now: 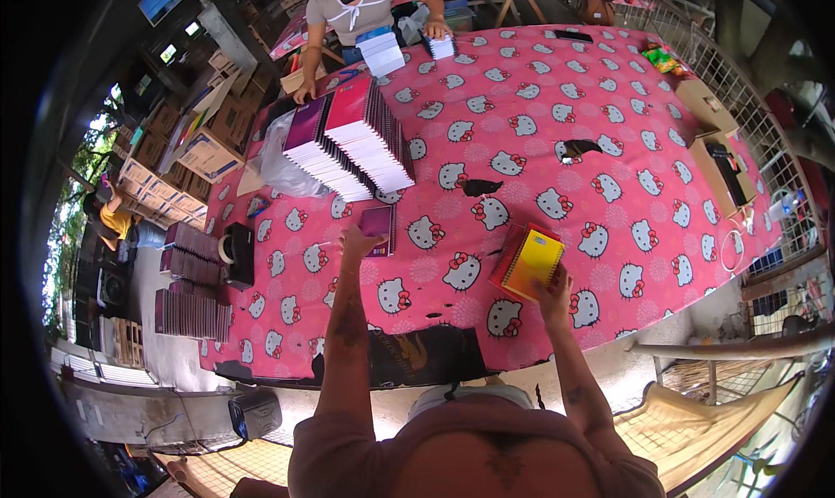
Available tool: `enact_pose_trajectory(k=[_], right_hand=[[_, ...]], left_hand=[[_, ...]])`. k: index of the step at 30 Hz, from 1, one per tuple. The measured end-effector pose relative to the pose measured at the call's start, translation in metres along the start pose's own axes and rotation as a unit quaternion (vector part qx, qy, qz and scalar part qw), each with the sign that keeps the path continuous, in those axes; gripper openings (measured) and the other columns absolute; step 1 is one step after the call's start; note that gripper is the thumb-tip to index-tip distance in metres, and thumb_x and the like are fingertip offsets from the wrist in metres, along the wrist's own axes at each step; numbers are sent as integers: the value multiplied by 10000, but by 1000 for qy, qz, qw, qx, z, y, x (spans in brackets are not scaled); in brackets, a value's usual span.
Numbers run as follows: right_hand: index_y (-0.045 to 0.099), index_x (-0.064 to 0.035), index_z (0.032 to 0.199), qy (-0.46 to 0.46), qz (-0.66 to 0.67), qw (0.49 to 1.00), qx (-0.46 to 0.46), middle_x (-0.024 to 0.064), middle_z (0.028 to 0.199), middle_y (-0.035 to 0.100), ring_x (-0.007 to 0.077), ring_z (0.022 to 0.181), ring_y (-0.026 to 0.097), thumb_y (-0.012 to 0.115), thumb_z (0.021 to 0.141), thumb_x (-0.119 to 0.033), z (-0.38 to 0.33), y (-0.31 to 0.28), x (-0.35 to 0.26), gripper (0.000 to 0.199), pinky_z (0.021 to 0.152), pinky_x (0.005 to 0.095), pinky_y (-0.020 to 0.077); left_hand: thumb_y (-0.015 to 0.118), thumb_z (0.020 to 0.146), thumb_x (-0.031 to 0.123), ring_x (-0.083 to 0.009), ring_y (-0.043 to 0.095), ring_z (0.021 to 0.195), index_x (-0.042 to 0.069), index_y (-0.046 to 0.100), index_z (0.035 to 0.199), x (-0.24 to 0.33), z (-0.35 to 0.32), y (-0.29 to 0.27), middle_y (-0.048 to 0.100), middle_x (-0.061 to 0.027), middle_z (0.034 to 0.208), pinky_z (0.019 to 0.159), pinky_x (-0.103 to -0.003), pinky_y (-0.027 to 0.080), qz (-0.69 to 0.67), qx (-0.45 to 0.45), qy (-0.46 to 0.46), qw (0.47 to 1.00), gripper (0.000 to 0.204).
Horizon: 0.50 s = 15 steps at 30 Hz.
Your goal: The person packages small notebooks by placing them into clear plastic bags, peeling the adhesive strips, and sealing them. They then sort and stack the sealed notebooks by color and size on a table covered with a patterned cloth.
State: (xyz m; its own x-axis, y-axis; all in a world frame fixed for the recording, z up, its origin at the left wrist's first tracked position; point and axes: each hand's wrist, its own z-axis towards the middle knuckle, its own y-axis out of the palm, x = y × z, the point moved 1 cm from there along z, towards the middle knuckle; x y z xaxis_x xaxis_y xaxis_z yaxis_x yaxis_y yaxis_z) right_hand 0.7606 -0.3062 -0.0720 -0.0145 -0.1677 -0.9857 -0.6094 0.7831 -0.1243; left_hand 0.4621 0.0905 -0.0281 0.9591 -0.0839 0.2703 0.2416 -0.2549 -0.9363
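At the lower left edge of a purple spiral notebook is my left hand, its thumb over the cover and its other fingers partly hidden. The notebook lies on the pink patterned tablecloth, in front of two tall stacks. My right hand grips the lower right corner of a yellow spiral notebook. Beneath the yellow one, a red notebook sticks out on the left; whether my fingers hold it too, I cannot tell.
Tall stacks of purple notebooks and red notebooks stand ahead on the left, beside clear plastic. Across the table a person handles smaller stacks. A tape dispenser sits at the left edge; an open cardboard box lies right.
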Motion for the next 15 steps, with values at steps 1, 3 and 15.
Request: enact_pose_trajectory(k=[1,3,15], right_hand=[[395,-78,1439,9,17,1000,17,138,1299,422,261,1180,508,789,799,-79,1,-8,4,751,992,373,485],[400,-75,1432,20,71,997,5,141,1293,427,268,1197,489,792,794,-85,-3,6,-7,749,997,382,473],[457,-15,1366,23,37,998,53,179,1289,435,276,1123,530,778,825,-162,-10,12,-31,646,955,395,488]], left_hand=[[877,556,619,-427,446,1341,-87,441,1370,23,-5,6,501,-320,1369,1072,-495,388,-2,-13,7,1000,1163],[914,518,575,-397,527,1266,-96,466,1334,1,1,-4,561,-308,1296,1041,-467,424,-95,-49,29,994,1148],[913,638,206,-256,637,1058,3,457,1236,114,-51,38,636,-147,1122,882,-381,535,-337,-158,248,895,778]])
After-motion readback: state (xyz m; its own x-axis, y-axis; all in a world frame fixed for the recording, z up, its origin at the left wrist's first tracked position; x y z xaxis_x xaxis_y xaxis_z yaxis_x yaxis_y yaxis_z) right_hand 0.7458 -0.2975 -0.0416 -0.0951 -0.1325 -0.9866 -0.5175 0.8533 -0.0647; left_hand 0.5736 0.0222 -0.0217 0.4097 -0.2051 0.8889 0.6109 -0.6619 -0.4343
